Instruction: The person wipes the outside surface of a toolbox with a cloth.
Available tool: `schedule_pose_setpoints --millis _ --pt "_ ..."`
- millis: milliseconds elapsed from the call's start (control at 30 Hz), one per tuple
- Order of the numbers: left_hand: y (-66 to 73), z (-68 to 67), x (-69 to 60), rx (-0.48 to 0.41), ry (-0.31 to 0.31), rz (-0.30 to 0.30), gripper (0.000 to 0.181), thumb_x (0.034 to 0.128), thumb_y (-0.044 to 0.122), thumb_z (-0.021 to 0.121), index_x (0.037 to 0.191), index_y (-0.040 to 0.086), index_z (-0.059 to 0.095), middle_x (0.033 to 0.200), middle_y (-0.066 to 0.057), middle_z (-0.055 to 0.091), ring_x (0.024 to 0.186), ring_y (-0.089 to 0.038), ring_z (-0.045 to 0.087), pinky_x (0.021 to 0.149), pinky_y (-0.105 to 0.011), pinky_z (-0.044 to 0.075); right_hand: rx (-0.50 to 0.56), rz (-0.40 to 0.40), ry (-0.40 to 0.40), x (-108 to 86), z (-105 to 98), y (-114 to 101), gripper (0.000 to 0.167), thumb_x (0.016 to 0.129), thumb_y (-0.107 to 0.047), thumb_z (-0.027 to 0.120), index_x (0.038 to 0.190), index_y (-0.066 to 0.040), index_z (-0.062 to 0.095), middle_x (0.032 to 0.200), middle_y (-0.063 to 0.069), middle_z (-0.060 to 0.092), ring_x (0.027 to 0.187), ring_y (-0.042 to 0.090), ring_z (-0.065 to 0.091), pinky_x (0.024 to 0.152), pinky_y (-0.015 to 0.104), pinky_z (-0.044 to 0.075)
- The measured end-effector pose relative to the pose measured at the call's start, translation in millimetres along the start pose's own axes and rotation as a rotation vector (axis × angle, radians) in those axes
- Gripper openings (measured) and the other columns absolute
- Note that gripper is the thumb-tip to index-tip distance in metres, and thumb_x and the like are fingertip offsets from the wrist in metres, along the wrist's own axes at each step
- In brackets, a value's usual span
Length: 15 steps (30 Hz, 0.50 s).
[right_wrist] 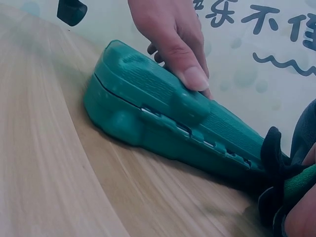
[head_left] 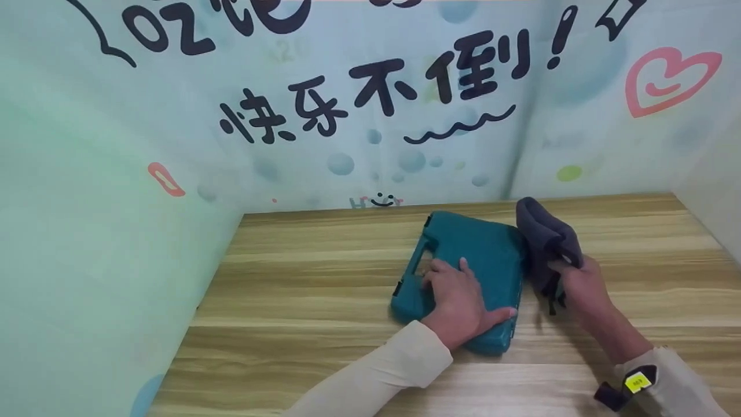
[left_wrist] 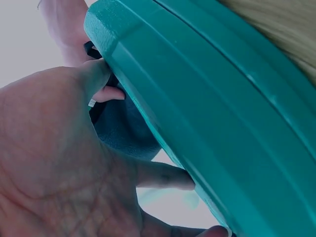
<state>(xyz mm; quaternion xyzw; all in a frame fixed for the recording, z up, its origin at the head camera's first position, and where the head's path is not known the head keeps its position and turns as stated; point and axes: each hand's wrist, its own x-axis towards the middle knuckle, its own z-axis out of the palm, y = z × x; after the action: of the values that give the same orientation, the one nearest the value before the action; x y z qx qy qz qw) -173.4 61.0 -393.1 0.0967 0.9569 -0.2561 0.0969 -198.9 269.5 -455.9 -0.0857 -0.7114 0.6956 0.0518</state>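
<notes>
A booth-like tabletop workspace, as the printed, lettered sheet [head_left: 289, 179] closely backing a wood-grain table [head_left: 307, 272] shows.

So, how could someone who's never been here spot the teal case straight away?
Find the wood-grain table in front of the printed backdrop. Near the table's middle, under the left hand, lies the teal case. Unlike the dark fabric bundle beside it, it is hard-shelled, with a handle along one edge.

My left hand [head_left: 457, 298] covers part of the teal case [head_left: 492, 255]. Dark cloth [head_left: 544, 231] hides some fingers of my right hand [head_left: 586, 286], which the right wrist view crops. Yellow tag [head_left: 637, 382]: print too small. Top lettering [head_left: 288, 26] cut off, head view.
</notes>
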Motion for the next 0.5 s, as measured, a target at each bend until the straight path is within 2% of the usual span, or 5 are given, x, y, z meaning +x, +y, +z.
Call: schedule_pose_setpoints --millis 100,133,267,400,500 --pt "0.7 0.1 -0.3 0.011 0.012 0.001 0.117 0.0726 0.099 0.006 0.162 0.026 0.024 0.137 -0.010 0.058 0.106 -0.032 0.051 0.081 -0.042 0.050 0.023 0.001 -0.006 -0.2 0.8 -0.1 0.037 0.096 0.000 0.057 0.130 0.013 0.051 0.106 -0.002 0.066 0.100 0.012 0.061 0.082 0.025 0.052" --pt "-0.7 0.4 -0.2 0.012 0.014 0.009 0.118 0.0726 0.099 0.006 0.162 0.025 0.024 0.138 -0.010 0.058 0.107 -0.032 0.052 0.082 -0.042 0.050 0.029 0.001 -0.006 -0.5 1.1 -0.3 0.038 0.096 0.001 0.057 0.131 0.014 0.050 0.106 -0.002 0.066 0.100 0.012 0.061 0.082 0.025 0.052" --pt "-17.4 3.0 -0.5 -0.033 -0.007 0.085 0.118 0.0724 0.100 0.013 0.164 0.026 0.020 0.151 -0.012 0.047 0.130 -0.035 0.045 0.091 -0.042 0.048 0.052 0.001 -0.017 -1.3 1.7 -0.4 0.041 0.096 0.001 0.057 0.134 0.015 0.048 0.108 -0.002 0.066 0.102 0.012 0.061 0.083 0.025 0.052" --pt "-44.1 9.5 -1.9 -0.162 -0.038 0.207 0.117 0.0722 0.098 0.039 0.164 0.029 0.018 0.158 -0.013 0.038 0.144 -0.036 0.031 0.105 -0.043 0.040 0.050 0.002 -0.008 -0.9 2.4 0.2 0.038 0.096 0.003 0.056 0.132 0.015 0.050 0.105 -0.002 0.067 0.098 0.011 0.062 0.082 0.026 0.053" --pt "-58.9 15.8 -2.5 -0.244 -0.024 0.294 0.118 0.0699 0.090 0.060 0.164 0.030 0.020 0.160 -0.014 0.033 0.145 -0.037 0.028 0.111 -0.045 0.036 0.027 0.007 0.013 0.1 2.8 0.9 0.036 0.095 0.003 0.057 0.129 0.015 0.052 0.103 -0.002 0.067 0.095 0.010 0.062 0.080 0.025 0.052"
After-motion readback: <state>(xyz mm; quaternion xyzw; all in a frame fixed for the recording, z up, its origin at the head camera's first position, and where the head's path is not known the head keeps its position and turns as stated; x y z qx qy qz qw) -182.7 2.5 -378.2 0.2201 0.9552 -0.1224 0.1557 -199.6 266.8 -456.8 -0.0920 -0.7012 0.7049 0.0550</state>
